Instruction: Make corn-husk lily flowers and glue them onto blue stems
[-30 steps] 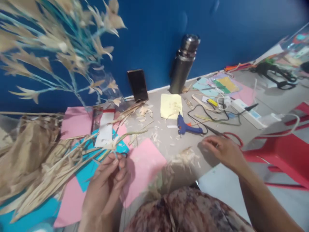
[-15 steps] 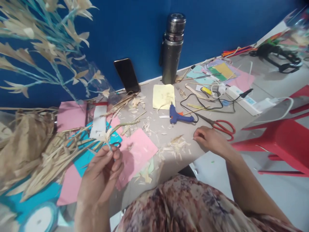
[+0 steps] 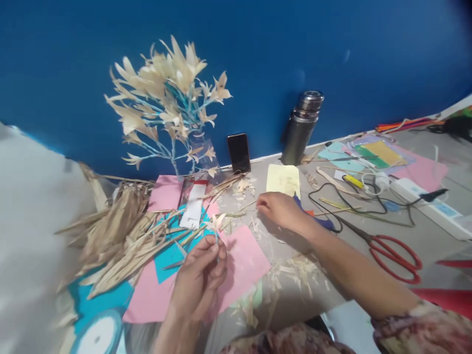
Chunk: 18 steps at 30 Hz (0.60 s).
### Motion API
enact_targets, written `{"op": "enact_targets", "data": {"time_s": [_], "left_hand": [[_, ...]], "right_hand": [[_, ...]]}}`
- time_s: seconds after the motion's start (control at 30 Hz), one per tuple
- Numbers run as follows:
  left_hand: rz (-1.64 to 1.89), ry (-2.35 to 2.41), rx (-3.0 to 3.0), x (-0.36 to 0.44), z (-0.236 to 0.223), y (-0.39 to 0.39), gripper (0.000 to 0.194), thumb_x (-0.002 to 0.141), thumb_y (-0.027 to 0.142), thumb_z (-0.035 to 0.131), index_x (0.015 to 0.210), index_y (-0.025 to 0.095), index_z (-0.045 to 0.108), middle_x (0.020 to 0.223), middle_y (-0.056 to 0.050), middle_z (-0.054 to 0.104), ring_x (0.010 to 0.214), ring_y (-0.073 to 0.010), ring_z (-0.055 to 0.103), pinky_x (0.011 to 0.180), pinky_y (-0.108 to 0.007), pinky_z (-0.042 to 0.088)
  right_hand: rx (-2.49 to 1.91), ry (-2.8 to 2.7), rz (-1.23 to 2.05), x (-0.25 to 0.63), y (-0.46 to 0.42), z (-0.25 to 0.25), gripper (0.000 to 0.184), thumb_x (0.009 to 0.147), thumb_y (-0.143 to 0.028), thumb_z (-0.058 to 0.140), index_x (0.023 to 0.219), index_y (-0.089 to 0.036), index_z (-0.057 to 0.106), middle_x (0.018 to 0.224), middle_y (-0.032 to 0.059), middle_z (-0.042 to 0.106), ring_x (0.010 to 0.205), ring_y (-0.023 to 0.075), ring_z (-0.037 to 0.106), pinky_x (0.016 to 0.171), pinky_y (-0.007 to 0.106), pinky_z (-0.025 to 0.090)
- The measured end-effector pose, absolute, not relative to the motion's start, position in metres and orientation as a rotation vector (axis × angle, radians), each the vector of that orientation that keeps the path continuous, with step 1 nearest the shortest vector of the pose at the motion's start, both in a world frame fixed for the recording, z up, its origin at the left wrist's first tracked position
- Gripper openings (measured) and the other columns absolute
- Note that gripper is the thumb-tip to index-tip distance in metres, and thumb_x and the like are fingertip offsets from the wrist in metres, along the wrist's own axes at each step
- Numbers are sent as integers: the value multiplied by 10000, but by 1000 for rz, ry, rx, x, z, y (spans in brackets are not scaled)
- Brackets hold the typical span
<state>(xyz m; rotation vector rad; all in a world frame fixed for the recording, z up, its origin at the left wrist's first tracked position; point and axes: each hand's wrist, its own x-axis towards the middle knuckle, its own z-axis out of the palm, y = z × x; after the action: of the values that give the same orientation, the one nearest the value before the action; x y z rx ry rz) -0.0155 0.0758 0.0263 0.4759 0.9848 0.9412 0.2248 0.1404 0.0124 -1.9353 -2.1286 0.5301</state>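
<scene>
My left hand, fingers closed, pinches the thin blue stem of a small cream dried-husk flower above the pink and blue sheets. My right hand reaches over the table with its fingers curled together. Whatever is in them, if anything, is hidden. Behind that hand lies a blue hot glue gun, partly covered by the hand and forearm. In front of the nozzle is a yellow paper. Partly visible scissors blades lie beside my left hand.
Red-handled scissors lie at right, near a white power strip and black cable. A steel flask and a phone stand by the wall. Dried husks, husk flowers and a ribbon roll are at left.
My right hand has moved left and forward, from beside the red-handled scissors to in front of the glue gun. My left hand keeps its hold on the flower. The view has shifted.
</scene>
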Motion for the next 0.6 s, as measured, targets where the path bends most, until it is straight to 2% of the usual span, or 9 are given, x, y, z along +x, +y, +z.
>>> {"op": "enact_targets", "data": {"time_s": [0.07, 0.13, 0.23, 0.3, 0.37, 0.47, 0.53, 0.6], "left_hand": [[944, 979, 450, -17, 23, 77, 402, 625, 245, 903, 811, 171, 555, 648, 30, 595, 423, -36, 406, 342, -115, 257], [949, 967, 428, -19, 20, 79, 412, 622, 250, 904, 816, 173, 549, 654, 34, 596, 424, -35, 405, 342, -115, 246], [944, 941, 416, -20, 18, 80, 418, 624, 259, 903, 809, 175, 538, 651, 39, 591, 422, -31, 400, 342, -114, 233], [942, 923, 414, -21, 17, 80, 426, 624, 262, 905, 816, 179, 534, 648, 43, 590, 423, -32, 400, 343, -114, 231], [941, 907, 410, -22, 17, 79, 434, 625, 269, 906, 828, 183, 531, 651, 45, 594, 423, -32, 400, 345, -115, 228], [934, 896, 409, -22, 15, 79, 439, 627, 277, 903, 835, 186, 527, 658, 48, 597, 424, -31, 396, 349, -118, 221], [933, 897, 410, -22, 13, 79, 433, 635, 280, 894, 842, 188, 524, 666, 47, 599, 426, -31, 391, 353, -121, 214], [939, 899, 412, -20, 12, 80, 417, 651, 277, 880, 846, 187, 523, 675, 47, 599, 425, -26, 373, 363, -123, 200]], "right_hand": [[-1940, -2147, 504, 201, 167, -1, 161, 946, -245, 570, 939, -227, 730, 1049, 51, 771, 985, 214, 687, 752, 265, 423], [-1959, -2135, 471, 181, 185, -14, 176, 952, -330, 595, 999, -215, 719, 1115, 88, 752, 1031, 240, 682, 803, 283, 443], [-2015, -2075, 449, 159, 198, -28, 335, 913, -459, 649, 1062, -162, 696, 1162, 172, 719, 1055, 299, 679, 869, 338, 459], [-2034, -2009, 471, 153, 202, -33, 352, 914, -436, 642, 1084, -130, 682, 1181, 212, 699, 1084, 319, 670, 899, 362, 456], [-2023, -1910, 524, 155, 204, -35, 274, 930, -353, 604, 1054, -122, 681, 1174, 218, 696, 1105, 309, 659, 905, 362, 451], [-1937, -1691, 664, 174, 201, -32, 197, 918, -314, 579, 861, -150, 673, 1019, 154, 722, 1007, 256, 660, 805, 314, 463], [-1821, -1508, 794, 194, 196, -28, 280, 908, -388, 570, 733, -174, 614, 835, 85, 692, 802, 194, 637, 650, 263, 444], [-1651, -1322, 946, 211, 186, -23, 369, 904, -501, 540, 701, -193, 557, 715, 29, 622, 582, 128, 526, 497, 224, 363]]}}
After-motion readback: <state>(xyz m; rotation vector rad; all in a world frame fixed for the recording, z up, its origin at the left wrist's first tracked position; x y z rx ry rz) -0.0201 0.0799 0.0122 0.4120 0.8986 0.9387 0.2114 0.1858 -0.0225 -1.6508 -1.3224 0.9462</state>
